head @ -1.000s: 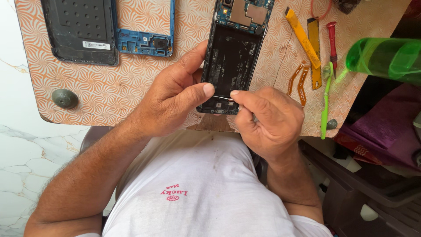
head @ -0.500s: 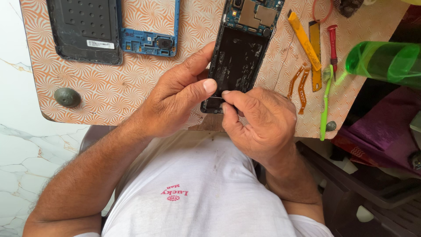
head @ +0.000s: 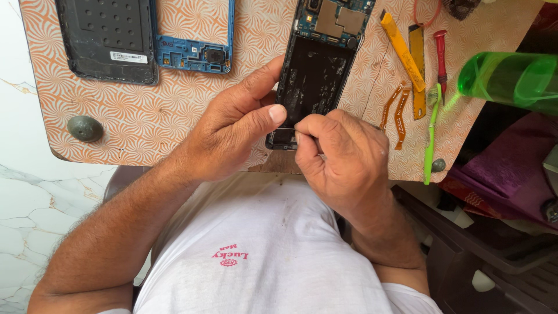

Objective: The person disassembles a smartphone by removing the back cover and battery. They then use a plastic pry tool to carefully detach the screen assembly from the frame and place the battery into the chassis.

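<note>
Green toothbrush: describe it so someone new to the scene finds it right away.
Start at the orange-patterned table and go to its right edge, past the right hand. The green toothbrush lies there lengthwise, beside two orange flex cables. It is the only long, thin, bright green thing lying flat; the green translucent bottle is far bulkier.

The opened phone's top runs off the frame, and the right hand perhaps pinches something too thin to identify.
</note>
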